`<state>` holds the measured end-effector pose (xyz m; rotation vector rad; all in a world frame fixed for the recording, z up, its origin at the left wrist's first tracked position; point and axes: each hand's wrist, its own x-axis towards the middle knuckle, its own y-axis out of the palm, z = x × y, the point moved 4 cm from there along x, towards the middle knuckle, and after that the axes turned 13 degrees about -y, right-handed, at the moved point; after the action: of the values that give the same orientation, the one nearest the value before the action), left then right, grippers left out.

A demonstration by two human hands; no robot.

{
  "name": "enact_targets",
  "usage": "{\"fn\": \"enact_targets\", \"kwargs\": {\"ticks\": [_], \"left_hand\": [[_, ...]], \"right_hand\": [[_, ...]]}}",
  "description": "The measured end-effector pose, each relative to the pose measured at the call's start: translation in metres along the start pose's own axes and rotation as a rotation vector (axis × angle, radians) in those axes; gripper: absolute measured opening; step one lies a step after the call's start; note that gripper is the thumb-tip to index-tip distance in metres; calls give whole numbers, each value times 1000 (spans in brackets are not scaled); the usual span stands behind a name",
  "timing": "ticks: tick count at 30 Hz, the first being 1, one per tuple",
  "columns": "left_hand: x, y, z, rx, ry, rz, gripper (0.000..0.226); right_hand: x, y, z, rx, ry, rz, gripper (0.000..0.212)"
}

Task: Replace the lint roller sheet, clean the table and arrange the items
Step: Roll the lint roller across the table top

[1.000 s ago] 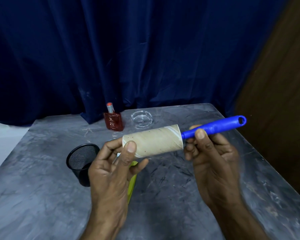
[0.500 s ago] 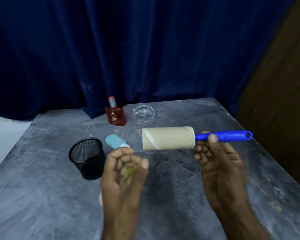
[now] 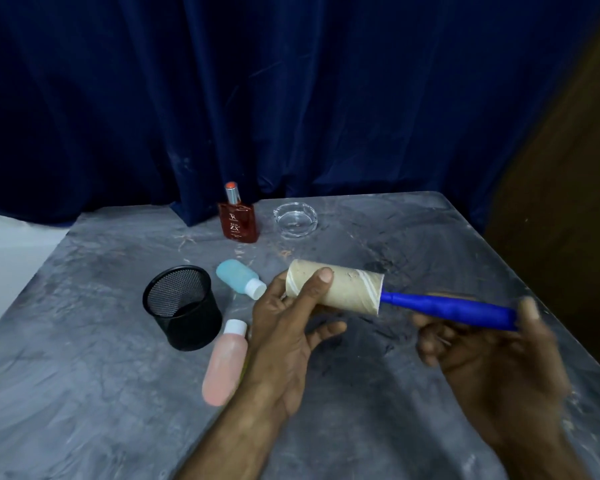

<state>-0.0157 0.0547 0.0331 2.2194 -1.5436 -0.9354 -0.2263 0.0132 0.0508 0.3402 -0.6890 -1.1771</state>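
1. Tan paper wraps the drum of the lint roller (image 3: 336, 287), a smooth cylinder with pale diagonal seams and a few dark specks; a glossy blue plastic handle (image 3: 447, 308) runs from its right end.
2. It is held in the air above the worktop (image 3: 378, 393). The left hand (image 3: 284, 337) has its thumb pressed on the drum's left end and its fingers (image 3: 326, 332) curled under it.
3. The right hand (image 3: 492, 355), blurred, has its fingers wrapped around the far end of the handle.
4. Lying on the worktop to the left are a blue squeeze bottle (image 3: 238, 278) with a white cap and a longer pink bottle (image 3: 226, 365), also white-capped, partly behind the left wrist.
5. A black wire-mesh cup (image 3: 182, 308) stands upright just beside both bottles.
6. Farther back stand a square red perfume bottle (image 3: 238, 220) with a silver neck and, near it, a clear glass ashtray (image 3: 295, 219).
7. The worktop is grey and marbled, with dark streaks and a dull sheen.
8. Deep blue velvety curtain (image 3: 257, 91) hangs in folds behind; a dark brown panel (image 3: 568, 168) stands at the right.
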Motion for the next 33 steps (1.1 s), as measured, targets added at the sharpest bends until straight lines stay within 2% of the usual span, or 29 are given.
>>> {"fn": "enact_targets", "kwargs": {"ticks": [2, 5, 7, 8, 10, 11, 13, 15, 17, 19, 25, 30, 33], "left_hand": [[10, 2, -3, 42, -41, 2, 43], [28, 7, -4, 126, -71, -9, 36], [36, 11, -2, 199, -68, -21, 37], [40, 13, -1, 231, -63, -23, 41], [43, 15, 5, 312, -44, -12, 50], [43, 14, 8, 390, -26, -15, 56], [40, 7, 18, 708, 54, -55, 74], [35, -1, 31, 1177, 187, -100, 90], [28, -8, 46, 1594, 306, -140, 98], [25, -14, 60, 1814, 306, -161, 101], [31, -21, 78, 1896, 219, -210, 103], [35, -22, 86, 1968, 199, -200, 104], [34, -23, 89, 1974, 206, -204, 108]], "right_hand": [[0, -15, 11, -58, 101, 101, 84], [1, -22, 25, -214, 258, 297, 86], [4, -21, 23, -475, 316, 341, 72], [5, -21, 18, -624, 317, 340, 57], [4, -16, 4, -822, 258, 330, 30], [1, -15, -4, -918, 198, 328, 25], [-2, -15, -19, -1208, 34, 350, 21], [-2, -19, -32, -1452, -71, 349, 14], [1, -20, -45, -1538, -63, 337, 19], [6, -17, -57, -1592, -56, 361, 25], [22, -4, -74, -1687, -117, 370, 26], [23, -2, -86, -1805, -75, 423, 43], [21, -5, -88, -1864, -46, 416, 46]]}}
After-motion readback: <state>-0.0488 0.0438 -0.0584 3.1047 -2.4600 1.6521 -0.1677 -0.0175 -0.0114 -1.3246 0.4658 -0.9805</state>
